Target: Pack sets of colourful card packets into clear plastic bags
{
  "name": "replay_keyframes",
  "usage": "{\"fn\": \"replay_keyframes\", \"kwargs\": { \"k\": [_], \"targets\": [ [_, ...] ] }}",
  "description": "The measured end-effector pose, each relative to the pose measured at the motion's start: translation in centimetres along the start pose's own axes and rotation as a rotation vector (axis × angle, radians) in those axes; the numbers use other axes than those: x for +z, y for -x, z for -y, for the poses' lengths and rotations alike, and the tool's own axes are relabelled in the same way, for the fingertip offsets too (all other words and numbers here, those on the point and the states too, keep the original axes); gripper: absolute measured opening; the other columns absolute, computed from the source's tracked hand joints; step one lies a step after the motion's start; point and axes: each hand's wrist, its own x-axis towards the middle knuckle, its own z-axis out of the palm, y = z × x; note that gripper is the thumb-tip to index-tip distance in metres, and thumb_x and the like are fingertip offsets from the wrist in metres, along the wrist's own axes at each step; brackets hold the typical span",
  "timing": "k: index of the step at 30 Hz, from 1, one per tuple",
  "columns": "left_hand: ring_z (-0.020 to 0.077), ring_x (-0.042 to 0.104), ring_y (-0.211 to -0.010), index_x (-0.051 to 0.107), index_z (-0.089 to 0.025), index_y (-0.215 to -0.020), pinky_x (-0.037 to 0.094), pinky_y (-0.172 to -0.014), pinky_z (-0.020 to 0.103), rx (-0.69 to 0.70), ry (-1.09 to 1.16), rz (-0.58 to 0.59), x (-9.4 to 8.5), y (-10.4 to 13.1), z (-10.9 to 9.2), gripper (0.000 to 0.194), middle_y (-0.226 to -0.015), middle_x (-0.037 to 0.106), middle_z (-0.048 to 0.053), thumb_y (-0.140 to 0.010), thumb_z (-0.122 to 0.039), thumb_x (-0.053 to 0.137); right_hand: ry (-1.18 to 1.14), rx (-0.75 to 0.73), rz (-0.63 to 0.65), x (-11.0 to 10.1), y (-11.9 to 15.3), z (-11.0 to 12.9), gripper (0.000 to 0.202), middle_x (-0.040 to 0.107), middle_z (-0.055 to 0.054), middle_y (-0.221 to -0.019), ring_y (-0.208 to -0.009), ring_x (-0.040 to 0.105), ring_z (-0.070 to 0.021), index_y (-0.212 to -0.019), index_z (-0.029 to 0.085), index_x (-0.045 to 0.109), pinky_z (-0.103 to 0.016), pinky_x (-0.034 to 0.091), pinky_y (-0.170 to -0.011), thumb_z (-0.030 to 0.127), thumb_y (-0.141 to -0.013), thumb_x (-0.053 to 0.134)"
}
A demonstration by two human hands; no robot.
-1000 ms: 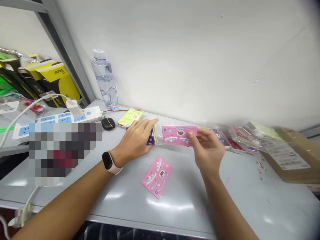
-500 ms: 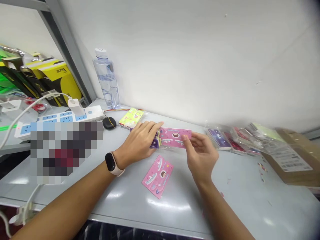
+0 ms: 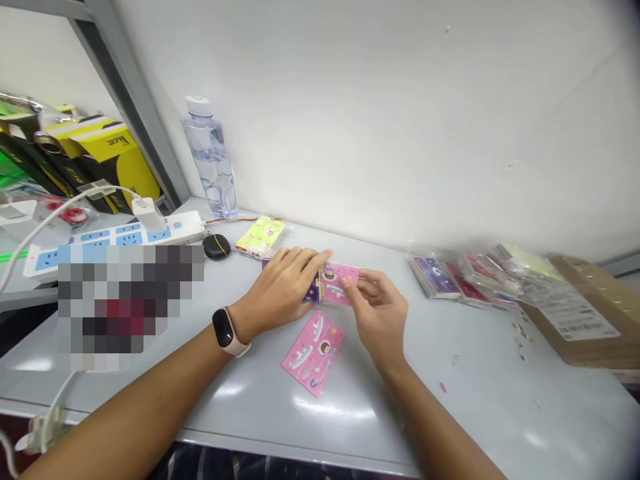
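A pink card [image 3: 340, 283] with a cartoon figure is pinched between the thumb and fingers of my right hand [image 3: 377, 307]. Its left end meets a purple packet [image 3: 313, 291], which seems to be in a clear sleeve. My left hand [image 3: 283, 283] lies over that packet, fingers wrapped round it and pointing right, and covers most of it. Just below my hands, a second pink card [image 3: 315, 352] rests tilted on the grey table [image 3: 240, 413].
At the back left are a water bottle [image 3: 211, 160], a green packet [image 3: 261, 235], a black round case [image 3: 217, 247] and a power strip [image 3: 115, 241]. Purple packs [image 3: 436, 277], other wrapped packs and a cardboard box [image 3: 590, 313] sit at the right.
My right hand has moved left, towards my left hand, with the pink card. Less of the card shows now. My left hand has barely moved.
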Motion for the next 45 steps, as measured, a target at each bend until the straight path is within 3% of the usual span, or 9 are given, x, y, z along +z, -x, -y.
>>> {"fn": "replay_keyframes", "kwargs": {
  "k": [4,9,14,19,23,28,31,35,45],
  "targets": [
    [0.0359,0.065,-0.123,0.042,-0.014,-0.155,0.053,-0.100,0.052,0.049,0.003,0.014,0.3,0.0,-0.4,0.074,-0.140,0.066,0.018,-0.085,-0.010,0.063,0.157,-0.025,0.069,0.1,0.4,-0.4,0.029,0.083,-0.005,-0.086,-0.083,0.081,-0.0258,-0.110,0.023,0.067,-0.033,0.061,-0.063,0.044,-0.092,0.079],
    [0.0353,0.066,-0.118,0.041,-0.016,-0.157,0.054,-0.099,0.051,-0.060,-0.002,-0.058,0.1,-0.1,-0.2,0.072,-0.131,0.068,0.017,-0.089,-0.017,0.064,0.228,-0.275,-0.027,0.0,0.3,-0.4,0.014,0.082,-0.007,-0.100,-0.093,0.079,-0.0238,-0.109,0.023,0.069,-0.038,0.062,-0.084,0.033,-0.099,0.069],
    [0.0339,0.067,-0.114,0.041,-0.017,-0.157,0.053,-0.098,0.049,-0.060,0.000,-0.099,0.2,0.0,0.1,0.069,-0.127,0.069,0.015,-0.091,-0.018,0.063,0.407,-0.514,0.158,0.1,0.2,0.2,0.020,0.083,-0.006,-0.099,-0.094,0.077,-0.0261,-0.103,0.027,0.076,-0.046,0.055,-0.090,0.024,-0.104,0.056],
    [0.0325,0.068,-0.111,0.042,-0.015,-0.155,0.054,-0.097,0.048,-0.026,0.006,-0.106,0.3,0.1,0.1,0.066,-0.125,0.069,0.015,-0.092,-0.016,0.061,0.453,-0.588,0.256,-0.1,0.1,0.4,0.023,0.084,-0.005,-0.107,-0.110,0.074,-0.0279,-0.114,0.028,0.077,-0.048,0.050,-0.099,0.022,-0.105,0.057],
    [0.0335,0.068,-0.115,0.041,-0.015,-0.155,0.055,-0.099,0.049,-0.042,-0.005,-0.121,0.2,0.0,0.3,0.068,-0.127,0.068,0.015,-0.091,-0.017,0.064,0.421,-0.592,0.219,-0.5,-0.1,0.7,0.024,0.083,-0.006,-0.109,-0.107,0.074,-0.0279,-0.115,0.028,0.077,-0.048,0.052,-0.097,0.022,-0.104,0.056],
    [0.0384,0.066,-0.123,0.040,-0.014,-0.154,0.056,-0.102,0.053,-0.178,-0.025,-0.199,0.0,-0.1,1.2,0.072,-0.133,0.066,0.018,-0.088,-0.019,0.068,0.369,-0.510,0.089,-1.4,-0.7,1.2,0.017,0.077,-0.006,-0.091,-0.086,0.070,-0.0237,-0.098,0.025,0.070,-0.041,0.052,-0.085,0.023,-0.103,0.055],
    [0.0377,0.065,-0.128,0.038,-0.015,-0.155,0.055,-0.107,0.052,-0.244,-0.011,-0.247,-0.2,-0.1,1.7,0.073,-0.135,0.066,0.016,-0.088,-0.020,0.069,0.537,-0.291,0.400,-2.1,-1.2,1.4,0.018,0.072,-0.002,-0.081,-0.074,0.064,-0.0202,-0.087,0.025,0.065,-0.038,0.049,-0.080,0.033,-0.102,0.061],
    [0.0356,0.064,-0.132,0.039,-0.018,-0.155,0.054,-0.111,0.051,-0.266,0.012,-0.298,-0.1,-0.1,2.0,0.075,-0.138,0.065,0.014,-0.087,-0.021,0.071,0.776,0.018,0.765,-2.2,-1.2,1.3,0.037,0.071,-0.005,-0.101,-0.092,0.064,-0.0249,-0.095,0.024,0.064,-0.036,0.047,-0.079,0.052,-0.083,0.084],
    [0.0358,0.066,-0.126,0.041,-0.015,-0.154,0.056,-0.106,0.051,-0.241,0.025,-0.291,0.2,-0.2,1.9,0.074,-0.132,0.067,0.017,-0.086,-0.023,0.071,0.661,0.137,0.781,-1.5,-0.7,0.9,0.044,0.067,-0.003,-0.106,-0.097,0.062,-0.0242,-0.097,0.025,0.060,-0.034,0.048,-0.077,0.042,-0.072,0.092]
  ]
}}
